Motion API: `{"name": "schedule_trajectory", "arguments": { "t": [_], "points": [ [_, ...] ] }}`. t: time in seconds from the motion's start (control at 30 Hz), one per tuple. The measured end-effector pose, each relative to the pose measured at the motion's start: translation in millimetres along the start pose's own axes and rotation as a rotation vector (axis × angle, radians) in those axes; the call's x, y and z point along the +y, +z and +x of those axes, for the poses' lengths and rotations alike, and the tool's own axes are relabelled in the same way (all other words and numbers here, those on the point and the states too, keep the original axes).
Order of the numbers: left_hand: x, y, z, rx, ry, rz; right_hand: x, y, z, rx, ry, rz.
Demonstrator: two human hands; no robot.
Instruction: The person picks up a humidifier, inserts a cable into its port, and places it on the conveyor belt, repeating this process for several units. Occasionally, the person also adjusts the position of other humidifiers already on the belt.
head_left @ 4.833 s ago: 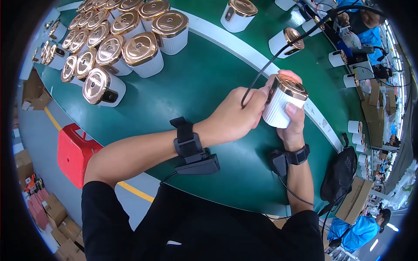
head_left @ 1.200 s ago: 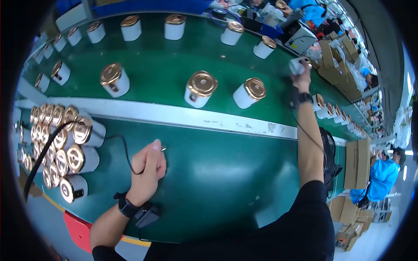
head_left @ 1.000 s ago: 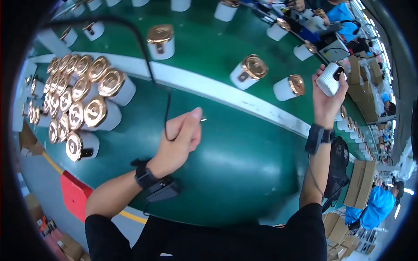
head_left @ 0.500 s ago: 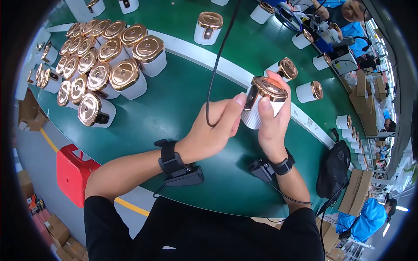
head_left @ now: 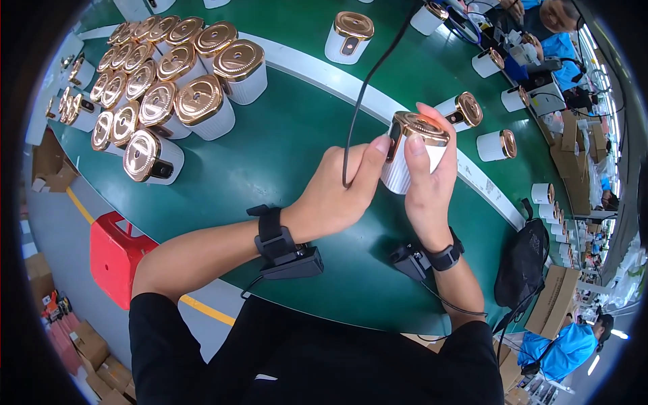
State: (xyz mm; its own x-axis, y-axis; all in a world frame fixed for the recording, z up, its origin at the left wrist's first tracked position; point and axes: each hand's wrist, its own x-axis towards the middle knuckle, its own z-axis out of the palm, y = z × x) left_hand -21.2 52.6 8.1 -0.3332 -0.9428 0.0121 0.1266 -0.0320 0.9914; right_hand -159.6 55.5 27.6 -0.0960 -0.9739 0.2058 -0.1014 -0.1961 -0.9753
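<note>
My right hand (head_left: 432, 172) grips a white ribbed canister-like device (head_left: 398, 177) with a shiny gold top, thumb at its front and fingers around the far side. The device is held a little above the green table, slightly tilted, its black front panel facing left. My left hand (head_left: 341, 185) is closed at that panel, thumb pressed near the device's edge. Into its grip runs a black cable (head_left: 360, 101) from above; the cable's end is hidden by the fingers. Each wrist wears a black strap with a small black unit.
Several matching gold-topped devices (head_left: 202, 108) stand grouped at the left of the table. More stand beyond the white strip (head_left: 317, 77), including one device (head_left: 349, 39) at the back. A black pouch (head_left: 523, 263) lies at right; a red stool (head_left: 118, 260) stands lower left. Co-workers sit at far right.
The view has shifted slightly, so the table things sit further right and higher. Both hands keep their hold, and the device's black panel has turned a little away.
</note>
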Motion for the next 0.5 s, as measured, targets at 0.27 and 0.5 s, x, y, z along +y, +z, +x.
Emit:
{"name": "schedule_trajectory", "arguments": {
  "t": [0.27, 0.5],
  "points": [
    [-10.0, 0.8, 1.2, -0.03, -0.037, 0.006, 7.3, -2.5, -3.4, 0.022, 0.112, 0.05],
    [-4.7, -0.3, -1.0, -0.015, -0.029, 0.05, 3.1, 0.1, -4.8, 0.001, 0.145, 0.029]
  ]
}}
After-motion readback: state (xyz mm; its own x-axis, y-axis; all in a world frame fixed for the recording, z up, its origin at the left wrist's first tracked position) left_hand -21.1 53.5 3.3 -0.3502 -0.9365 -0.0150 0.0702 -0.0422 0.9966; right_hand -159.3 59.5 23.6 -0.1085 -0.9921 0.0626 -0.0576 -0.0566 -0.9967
